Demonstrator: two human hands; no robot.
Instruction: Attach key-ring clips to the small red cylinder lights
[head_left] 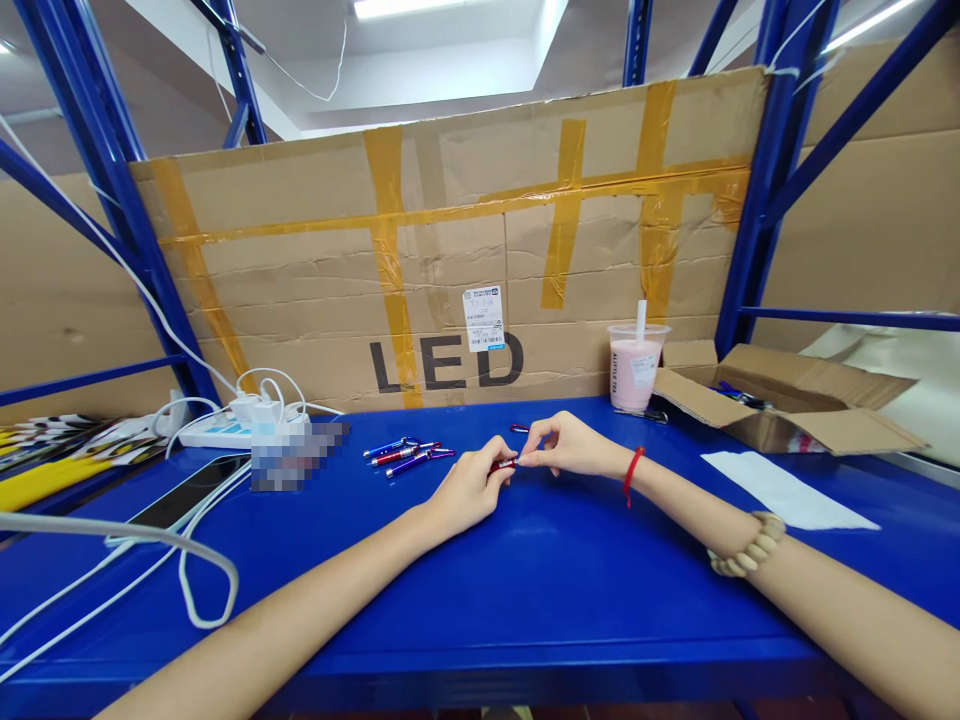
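Near the middle of the blue table, my left hand (pixel 466 487) is closed around a small red metal penlight (pixel 504 464), whose end sticks out past the thumb and finger. My right hand (pixel 568 445) pinches at that end with thumb and fingertip; any small part between them is too tiny to make out. Just behind the hands lies a red clip (pixel 519 428). To the left of my left hand, several penlights with clips lie side by side, among them a blue penlight (pixel 385 449), a red penlight (pixel 393 457) and a purple penlight (pixel 409 464).
A pink drink cup (pixel 634 375) with a straw stands at the back right. Beside it is an opened cardboard box (pixel 787 400) with blue items inside. A white paper sheet (pixel 787 488) lies at right. On the left are a phone (pixel 187 492), white cables and a power strip (pixel 214 431).
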